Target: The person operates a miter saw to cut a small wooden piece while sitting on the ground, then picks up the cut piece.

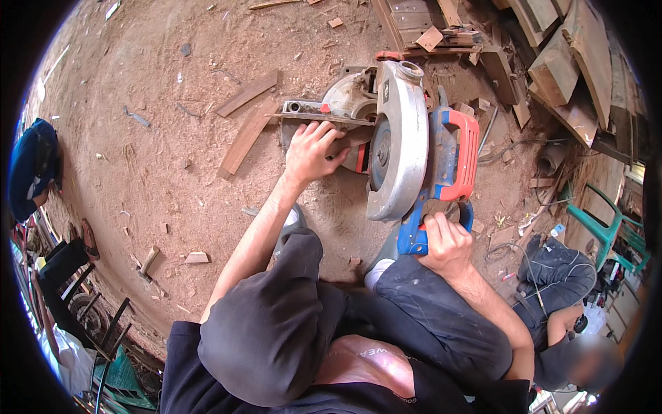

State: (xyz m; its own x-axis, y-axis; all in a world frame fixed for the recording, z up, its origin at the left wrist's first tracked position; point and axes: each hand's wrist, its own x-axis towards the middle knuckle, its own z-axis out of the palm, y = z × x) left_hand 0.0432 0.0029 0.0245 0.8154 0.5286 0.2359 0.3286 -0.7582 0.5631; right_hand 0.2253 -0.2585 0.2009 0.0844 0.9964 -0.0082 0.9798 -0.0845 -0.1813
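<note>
A miter saw (403,145) with a silver blade guard, a red motor housing and a blue handle stands on the dirt ground in front of me. My right hand (447,243) is wrapped round its blue handle (414,231). At the saw's left side, my left hand (314,150) presses a short brown piece of wood (353,139) against the metal fence (321,117), its fingers bent over the wood and fence. The wood's right end runs toward the round blade (380,153). Part of the wood is hidden by my fingers.
Wooden strips (247,138) lie left of the saw. Stacked timber (572,69) leans at the far right, near a green plastic chair (600,221). A co-worker (558,290) crouches at right; another person (33,169) is at the left edge. A hammer (147,263) lies at left.
</note>
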